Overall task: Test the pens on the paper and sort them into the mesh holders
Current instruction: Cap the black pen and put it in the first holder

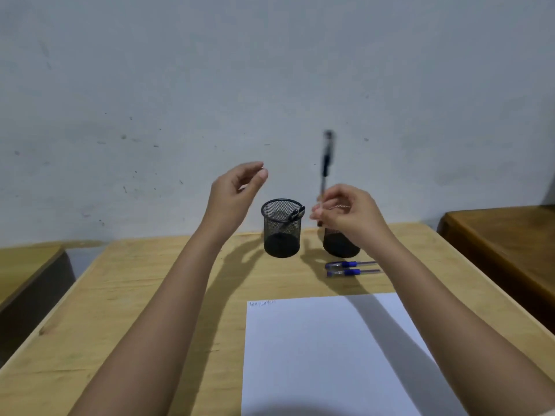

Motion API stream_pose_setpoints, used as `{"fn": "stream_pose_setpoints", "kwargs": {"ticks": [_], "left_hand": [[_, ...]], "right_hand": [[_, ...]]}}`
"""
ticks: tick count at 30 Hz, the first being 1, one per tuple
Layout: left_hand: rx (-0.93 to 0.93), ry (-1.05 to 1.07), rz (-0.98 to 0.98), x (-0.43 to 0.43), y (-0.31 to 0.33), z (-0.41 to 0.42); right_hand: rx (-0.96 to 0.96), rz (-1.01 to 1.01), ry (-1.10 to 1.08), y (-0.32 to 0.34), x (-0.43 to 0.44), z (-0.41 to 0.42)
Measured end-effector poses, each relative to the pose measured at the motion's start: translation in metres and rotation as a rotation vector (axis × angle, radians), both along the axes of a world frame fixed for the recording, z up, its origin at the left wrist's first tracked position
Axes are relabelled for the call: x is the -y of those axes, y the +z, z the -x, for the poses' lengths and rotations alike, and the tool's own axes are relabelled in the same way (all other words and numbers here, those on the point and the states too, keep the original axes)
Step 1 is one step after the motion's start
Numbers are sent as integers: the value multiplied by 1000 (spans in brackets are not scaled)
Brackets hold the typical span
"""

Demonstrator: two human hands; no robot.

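My right hand point(345, 214) pinches a dark pen point(326, 163) that stands nearly upright and blurred, right above the right mesh holder point(341, 246), which my hand partly hides. The left mesh holder point(281, 228) has pens leaning inside it. My left hand point(234, 193) hovers raised to the left of that holder, fingers loosely curled and holding nothing. Two blue pens point(351, 268) lie side by side on the table in front of the right holder. The white paper point(324, 349) lies near me with small scribbles at its top left corner.
The wooden table point(144, 295) stands against a pale wall. A darker wooden desk point(504, 235) is at the right and another surface point(27, 265) at the left, with gaps between them and the table.
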State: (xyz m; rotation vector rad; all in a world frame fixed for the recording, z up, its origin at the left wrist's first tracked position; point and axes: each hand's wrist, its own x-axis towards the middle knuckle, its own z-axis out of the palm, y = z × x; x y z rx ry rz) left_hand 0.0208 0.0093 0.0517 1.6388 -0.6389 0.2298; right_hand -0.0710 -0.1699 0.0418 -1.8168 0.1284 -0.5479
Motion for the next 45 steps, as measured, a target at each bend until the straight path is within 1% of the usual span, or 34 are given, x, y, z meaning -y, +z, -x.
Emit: {"fn": "stream_pose_setpoints", "kwargs": {"ticks": [1,3,4,5,6,8,10,13,16,20,23,26,28,34,35,37,41,43,45], "left_hand": [[12,39,-111,3,-7,-6],[-1,46,-377,8,-27,-18],[-25,35,-488,11,-38,-24],[-51,26,-557,13,-47,-27],[-67,14,-580,15,-55,-30],[-65,-30,-545,21,-66,-36],[-91,-64,-489,26,-73,-38],[-143,-106,-375,30,-76,-34],[-137,-108,-316,33,-81,-36],[-132,-119,-283,34,-86,-38],[-128,-105,-295,35,-86,-40],[-136,-83,-290,35,-87,-44],[-150,-86,-293,35,-90,-47],[-213,-79,-340,23,-89,-41],[-231,-57,-359,19,-90,-37],[-242,-12,-447,9,-97,-26],[-170,-45,-779,-17,-120,0],[-106,-53,-920,-29,-133,5],[-108,-18,-1009,-38,-140,10]], "right_hand": [[38,-68,-37,0,5,-6],[70,-186,-61,-1,13,-22],[63,-242,-47,-2,14,-32],[43,-294,-25,-3,15,-42],[9,-334,-5,-3,14,-52],[-46,-347,2,-7,13,-71],[-51,-271,-34,-13,14,-88],[-87,-92,-141,-21,19,-101],[-144,-21,-119,-26,18,-110],[-254,148,-80,-31,15,-115],[-275,183,-71,-30,16,-113],[-255,201,-81,-23,20,-101],[-207,188,-90,-18,23,-87],[-52,216,-173,-25,38,-18],[-54,240,-180,-31,41,-5],[-122,310,-178,-51,48,14],[-336,569,-99,-88,62,32],[-361,674,-67,-96,62,34],[-348,762,-45,-100,61,31]]}}
